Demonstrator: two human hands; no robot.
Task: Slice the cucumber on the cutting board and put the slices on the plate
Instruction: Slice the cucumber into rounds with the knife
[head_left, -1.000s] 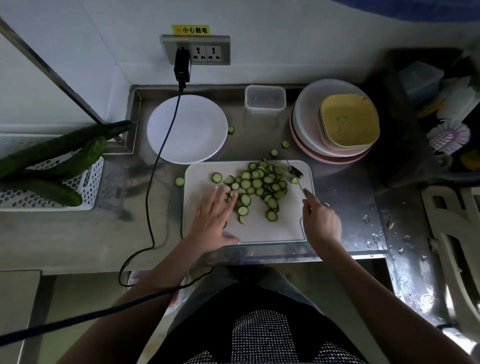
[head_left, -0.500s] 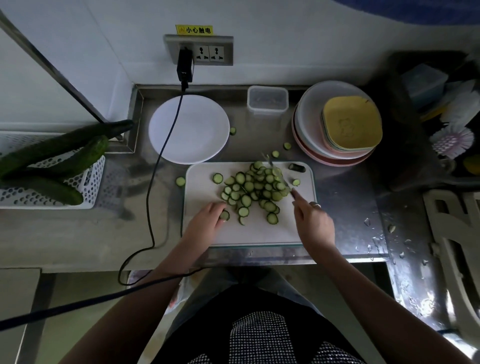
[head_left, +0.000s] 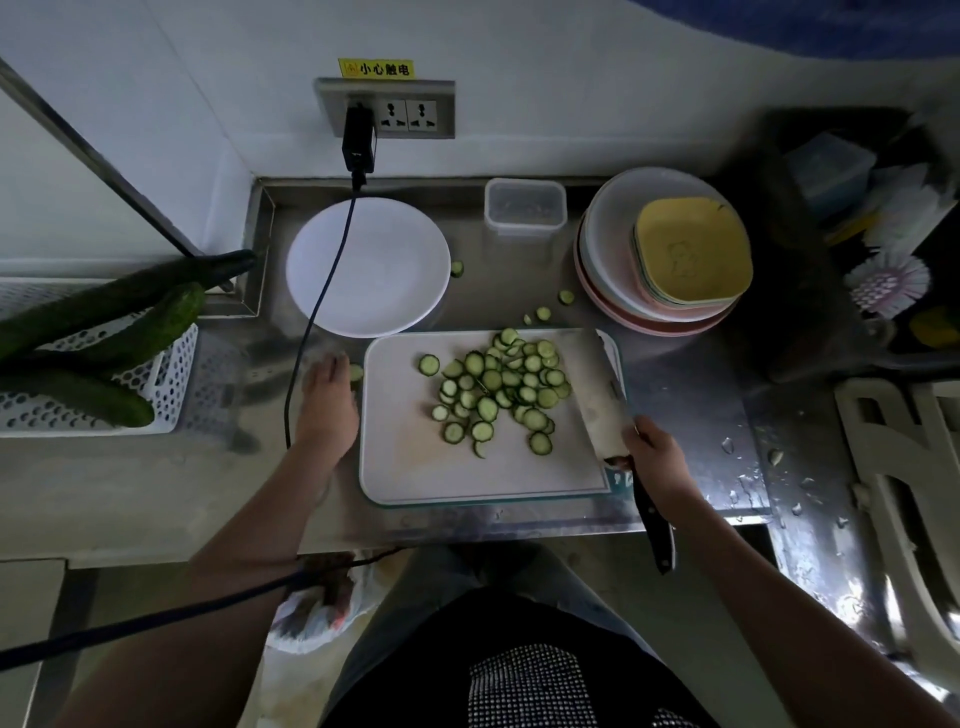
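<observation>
A pile of cucumber slices (head_left: 498, 384) lies on the far half of the white cutting board (head_left: 405, 467). The round white plate (head_left: 369, 265) stands behind the board's left corner with nothing on it. My left hand (head_left: 327, 400) rests on the counter left of the board, fingers stretched, fingertips at a stray slice (head_left: 356, 372). My right hand (head_left: 654, 457) grips a cleaver (head_left: 597, 384) where blade meets handle. The blade lies tilted along the board's right edge, beside the pile. The dark handle points back at me.
Stray slices (head_left: 543, 313) lie on the steel counter behind the board. A black cable (head_left: 311, 322) runs from the wall socket across the plate. A white basket (head_left: 171, 384) of whole cucumbers stands left; a clear box (head_left: 524, 205) and stacked dishes (head_left: 665, 249) are far right.
My left hand left the board and moved left onto the counter, to the stray slice. My right hand swung the cleaver from over the slices to the board's right edge.
</observation>
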